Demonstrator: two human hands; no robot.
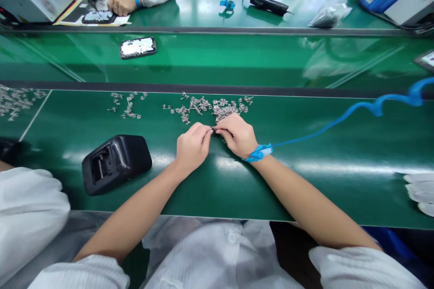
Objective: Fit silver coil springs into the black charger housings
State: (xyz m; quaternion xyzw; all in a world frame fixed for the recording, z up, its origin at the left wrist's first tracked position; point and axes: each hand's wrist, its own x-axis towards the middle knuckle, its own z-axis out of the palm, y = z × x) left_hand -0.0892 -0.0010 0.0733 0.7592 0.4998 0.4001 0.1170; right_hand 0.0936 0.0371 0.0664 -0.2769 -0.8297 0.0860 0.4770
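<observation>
My left hand [192,145] and my right hand [238,134] meet above the green bench, fingertips almost touching. Both are closed in a pinch on a small metal spring [213,128], mostly hidden by the fingers. Just beyond the fingers lies a loose pile of small coiled metal springs [224,109], partly covered by my right hand. More springs [198,105] are scattered to its left, and a smaller group [129,107] lies farther left. A blue wrist strap [258,153] circles my right wrist, its cord running off to the right.
A black plastic holder [132,158] stands left of my left forearm. Another heap of springs [16,101] lies at the far left. Beyond a dark rail, a phone-like frame [138,48] rests on the green belt. Across it are a co-worker's hand [122,5] and a black electric screwdriver [267,3].
</observation>
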